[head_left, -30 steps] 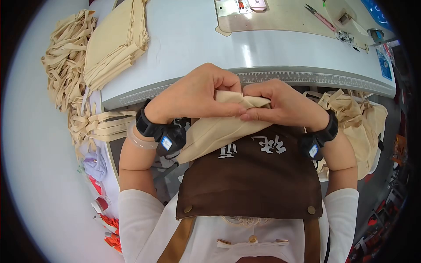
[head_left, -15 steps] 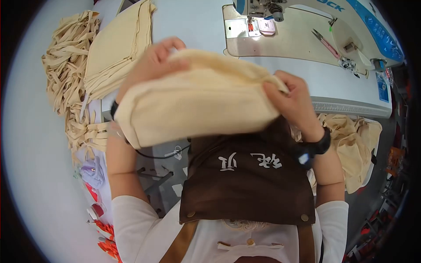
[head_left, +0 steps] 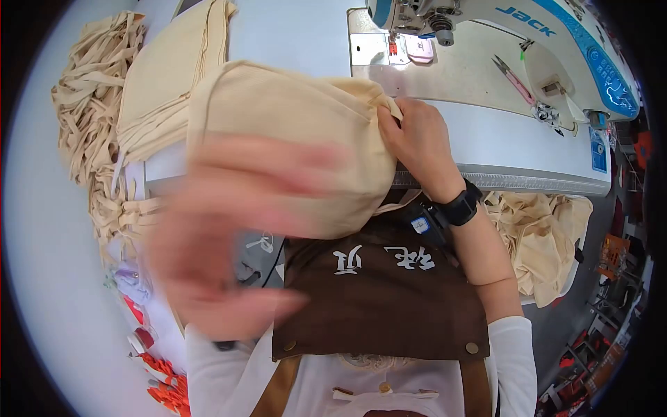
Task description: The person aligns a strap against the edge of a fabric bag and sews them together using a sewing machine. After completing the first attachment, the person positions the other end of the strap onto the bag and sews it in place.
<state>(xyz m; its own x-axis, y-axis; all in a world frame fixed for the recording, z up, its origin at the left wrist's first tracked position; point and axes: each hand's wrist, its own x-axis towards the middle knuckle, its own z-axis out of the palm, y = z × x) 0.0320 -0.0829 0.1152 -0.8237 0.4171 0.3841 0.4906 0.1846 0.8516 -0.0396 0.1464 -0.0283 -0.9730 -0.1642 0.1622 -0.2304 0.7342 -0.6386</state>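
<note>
My right hand [head_left: 420,139] is closed on the gathered edge of a cream canvas bag [head_left: 292,104], pinching it between thumb and fingers. The bag hangs over the table's front edge, its far part up on the tabletop. My left hand [head_left: 229,229] is raised in front of the bag, close to the camera and smeared by motion. Its thumb and fingers are spread wide apart, with nothing between them. Part of the bag is hidden behind this hand.
A stack of cream cloth pieces [head_left: 163,76] and a heap of cloth straps [head_left: 97,90] lie at the left. A sewing machine [head_left: 445,28] stands at the back right, with pink-handled snips [head_left: 514,80] on its bed. A bin of cream cloth [head_left: 538,243] sits below right.
My left hand has let go of the bag and swung down towards the camera. My right hand has moved left with the bag, which has turned to hang more upright.
</note>
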